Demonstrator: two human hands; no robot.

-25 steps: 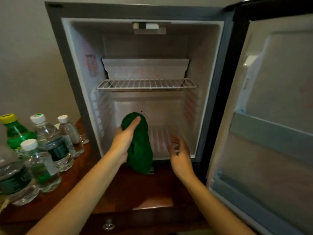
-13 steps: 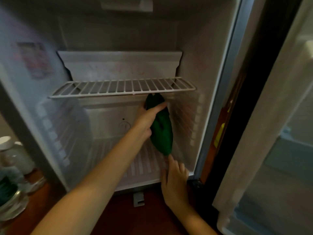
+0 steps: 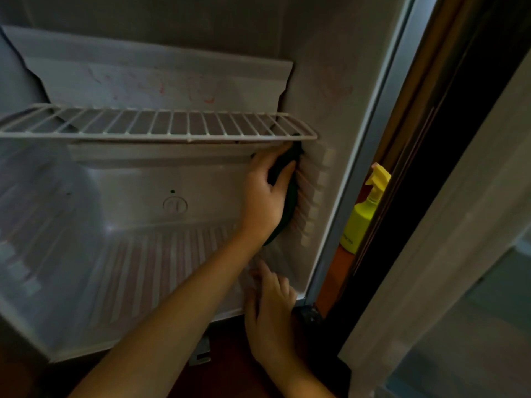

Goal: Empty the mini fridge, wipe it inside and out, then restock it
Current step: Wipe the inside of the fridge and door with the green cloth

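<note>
centre right: our left hand curls round the green cloth, pressing it to the right wall of the mini fridge under the wire shelf. lower centre: our right hand rests flat, fingers relaxed, empty. we judge the cloth soft, light, limp; best held bunched in the palm.

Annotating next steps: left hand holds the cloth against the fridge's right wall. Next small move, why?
Probably slide the cloth down the right wall: the left hand presses it just under the wire shelf, with the wall's ribs running below it.
</note>
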